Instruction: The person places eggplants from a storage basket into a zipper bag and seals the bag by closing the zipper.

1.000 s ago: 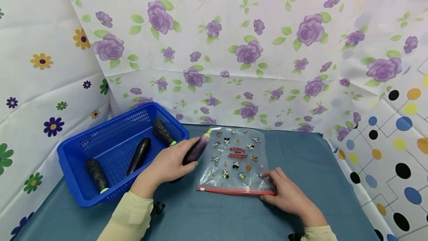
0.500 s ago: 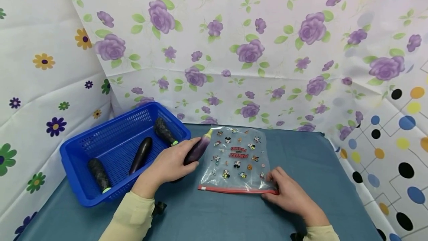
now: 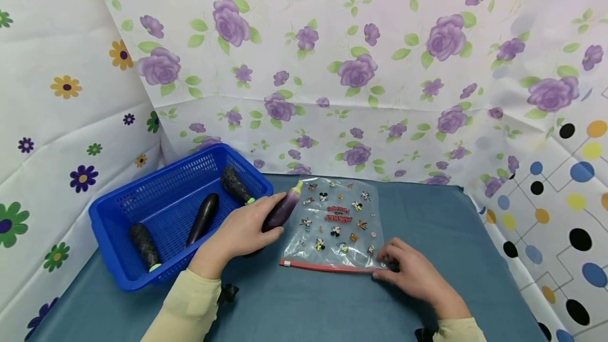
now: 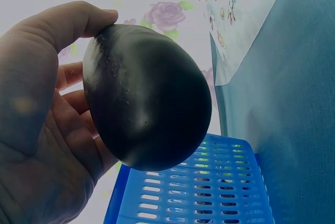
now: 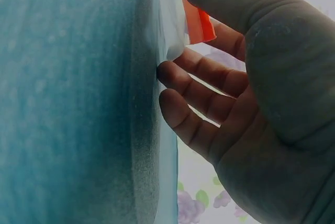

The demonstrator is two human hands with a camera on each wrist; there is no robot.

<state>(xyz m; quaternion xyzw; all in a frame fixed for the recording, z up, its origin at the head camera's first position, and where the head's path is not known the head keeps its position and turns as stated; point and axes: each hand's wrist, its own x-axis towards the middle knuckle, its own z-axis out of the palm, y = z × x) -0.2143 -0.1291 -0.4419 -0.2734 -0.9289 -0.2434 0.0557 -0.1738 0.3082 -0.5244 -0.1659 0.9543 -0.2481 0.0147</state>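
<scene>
A dark purple eggplant [image 3: 281, 212] with a pale green stem is held in my left hand [image 3: 244, 228], just to the right of the blue basket. Its rounded dark end, the eggplant [image 4: 149, 98] in the left wrist view, has the thumb and fingers curled round it. A clear zip bag [image 3: 339, 210] printed with cartoon figures lies flat, its red slider strip [image 3: 328, 266] towards me. My right hand [image 3: 410, 271] pinches the bag's near right corner. In the right wrist view the thumb lies by the red strip end [image 5: 199, 25], the other fingers loosely bent.
The blue basket [image 3: 109, 249] stands at the left, holding another eggplant [image 3: 203, 218] and two dark, bumpy vegetables with light green ends, one [image 3: 144, 244] in front and one [image 3: 235, 183] behind. A teal cloth [image 3: 304, 310] covers the table. Flowered sheets [image 3: 304, 78] hang behind.
The right fingers have spread slightly at the bag's corner, and the red strip's right end has shifted a little left. The left hand still holds the eggplant in nearly the same place.
</scene>
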